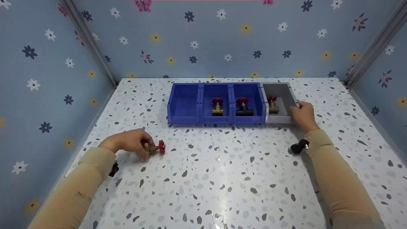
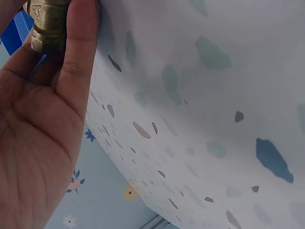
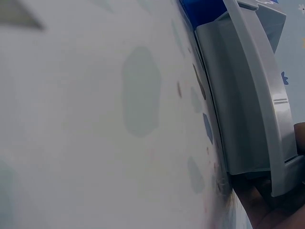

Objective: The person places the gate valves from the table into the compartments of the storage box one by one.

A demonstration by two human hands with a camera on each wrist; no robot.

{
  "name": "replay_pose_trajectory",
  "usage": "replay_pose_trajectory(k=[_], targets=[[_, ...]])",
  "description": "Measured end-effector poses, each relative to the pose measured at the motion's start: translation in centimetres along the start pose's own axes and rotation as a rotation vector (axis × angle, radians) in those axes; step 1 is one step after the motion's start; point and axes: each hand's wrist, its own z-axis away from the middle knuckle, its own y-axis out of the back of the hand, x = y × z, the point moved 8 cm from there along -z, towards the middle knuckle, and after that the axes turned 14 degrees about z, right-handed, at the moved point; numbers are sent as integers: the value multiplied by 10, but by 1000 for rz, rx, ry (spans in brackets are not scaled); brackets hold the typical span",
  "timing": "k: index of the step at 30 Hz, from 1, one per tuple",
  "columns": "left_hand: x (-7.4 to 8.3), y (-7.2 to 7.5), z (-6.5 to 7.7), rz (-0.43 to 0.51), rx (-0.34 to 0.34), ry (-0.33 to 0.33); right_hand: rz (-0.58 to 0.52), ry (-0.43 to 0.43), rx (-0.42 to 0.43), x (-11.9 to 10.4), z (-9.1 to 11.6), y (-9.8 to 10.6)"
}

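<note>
My left hand (image 1: 132,142) holds a brass gate valve (image 1: 149,148) by its body, low over the table at the left. The valve's red handwheel (image 1: 162,147) points right, away from the fingers. In the left wrist view, its brass body (image 2: 49,26) sits between thumb and fingers. My right hand (image 1: 303,117) grips the right side wall of a grey bin (image 1: 281,119), at the end of the row. A brass valve with a red wheel (image 1: 272,107) lies in that bin. The right wrist view shows the bin's front wall (image 3: 238,90) and part of the hand.
Three blue bins adjoin the grey one: the left bin (image 1: 184,120) holds nothing, the middle bin (image 1: 216,120) a brass valve (image 1: 217,109), the right bin (image 1: 249,120) a black valve (image 1: 244,112) with a red wheel. Flowered walls (image 1: 216,41) enclose the speckled table (image 1: 222,178).
</note>
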Motion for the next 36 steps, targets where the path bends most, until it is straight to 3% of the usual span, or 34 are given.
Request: replay_pose_trajectory(k=[21,36], targets=[[14,7,-13,159,84,-149,0,13,-21,-1,0,-1],[19,20,-16,239,223,-156,7,-26,-22,3,1,-1]])
